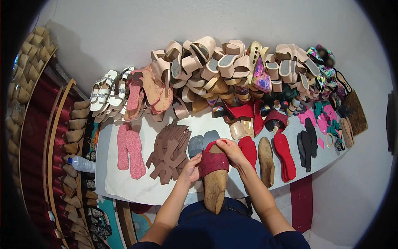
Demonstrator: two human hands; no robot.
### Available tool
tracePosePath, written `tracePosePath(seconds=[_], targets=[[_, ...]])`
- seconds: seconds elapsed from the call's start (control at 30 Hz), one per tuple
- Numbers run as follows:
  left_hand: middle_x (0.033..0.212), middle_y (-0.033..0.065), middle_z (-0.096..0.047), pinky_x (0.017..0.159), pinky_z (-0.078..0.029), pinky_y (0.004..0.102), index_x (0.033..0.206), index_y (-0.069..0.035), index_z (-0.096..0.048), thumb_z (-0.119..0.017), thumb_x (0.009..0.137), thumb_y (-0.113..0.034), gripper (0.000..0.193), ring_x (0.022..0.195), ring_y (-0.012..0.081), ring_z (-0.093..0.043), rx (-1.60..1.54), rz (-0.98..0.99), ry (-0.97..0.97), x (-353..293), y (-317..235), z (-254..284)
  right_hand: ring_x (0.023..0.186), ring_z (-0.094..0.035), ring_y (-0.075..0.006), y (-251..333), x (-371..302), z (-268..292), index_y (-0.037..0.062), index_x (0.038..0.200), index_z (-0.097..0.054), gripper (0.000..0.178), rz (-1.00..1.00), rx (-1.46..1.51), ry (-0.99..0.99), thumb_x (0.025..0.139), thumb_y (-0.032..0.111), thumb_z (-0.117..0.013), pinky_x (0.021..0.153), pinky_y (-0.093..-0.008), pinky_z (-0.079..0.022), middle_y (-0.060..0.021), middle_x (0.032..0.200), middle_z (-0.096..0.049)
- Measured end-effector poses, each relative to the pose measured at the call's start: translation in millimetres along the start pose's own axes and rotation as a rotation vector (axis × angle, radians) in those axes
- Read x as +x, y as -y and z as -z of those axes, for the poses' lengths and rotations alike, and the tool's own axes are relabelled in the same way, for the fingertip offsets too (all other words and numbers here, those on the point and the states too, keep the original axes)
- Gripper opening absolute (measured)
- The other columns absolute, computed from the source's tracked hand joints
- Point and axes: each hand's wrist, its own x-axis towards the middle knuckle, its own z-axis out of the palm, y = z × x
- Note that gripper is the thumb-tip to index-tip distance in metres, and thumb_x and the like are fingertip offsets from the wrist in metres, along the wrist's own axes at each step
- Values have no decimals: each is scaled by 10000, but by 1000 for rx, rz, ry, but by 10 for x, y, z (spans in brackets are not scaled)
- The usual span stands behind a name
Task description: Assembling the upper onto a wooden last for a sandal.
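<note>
Between my hands is a wooden shoe last (pixel 215 189), its heel end toward my body. A dark red sandal upper (pixel 214 163) wraps across it, and a bright red edge shows round the toe end. My left hand (pixel 192 169) is closed on the upper's left side. At the toe end, my right hand (pixel 230 152) grips the last and the red edge between thumb and fingers. Just beyond lie grey soles (pixel 196 146). To the right are red soles (pixel 284 157) and another wooden last (pixel 266 162) lying on the table.
The white-topped table (pixel 120 186) carries a high pile of finished sandals (pixel 232 62) along the wall. Brown cut strips (pixel 169 151), pink soles (pixel 132 151) and black soles (pixel 306 145) lie nearer. Racks of wooden lasts (pixel 74 137) and a plastic bottle (pixel 83 164) stand at left.
</note>
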Motion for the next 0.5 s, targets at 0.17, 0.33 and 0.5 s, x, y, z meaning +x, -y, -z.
tracePosePath(seconds=[0.17,0.33,0.5], targets=[[1096,107,-513,886,-398,346,1128,-32,-436,-431,877,-264,342,1000,202,-510,35,-109,-28,33,80,-83,704,-540,-80,-8,10,5,5,923,-548,238,-11,19,-2,832,226,-547,649,-207,-443,-37,811,-579],[1069,117,-528,839,-436,353,1137,-39,-443,-335,892,-388,440,942,212,-541,90,-64,-172,148,100,-219,719,-536,-76,-28,15,-42,10,927,-549,245,-8,1,-3,833,236,-545,659,-203,-437,-30,817,-577],[1080,122,-523,841,-438,362,1146,-38,-440,-302,891,-426,484,953,215,-537,75,1,-146,221,14,-32,733,-536,-75,3,35,-87,13,940,-551,265,-26,-65,47,830,255,-550,677,-198,-431,-28,825,-578]])
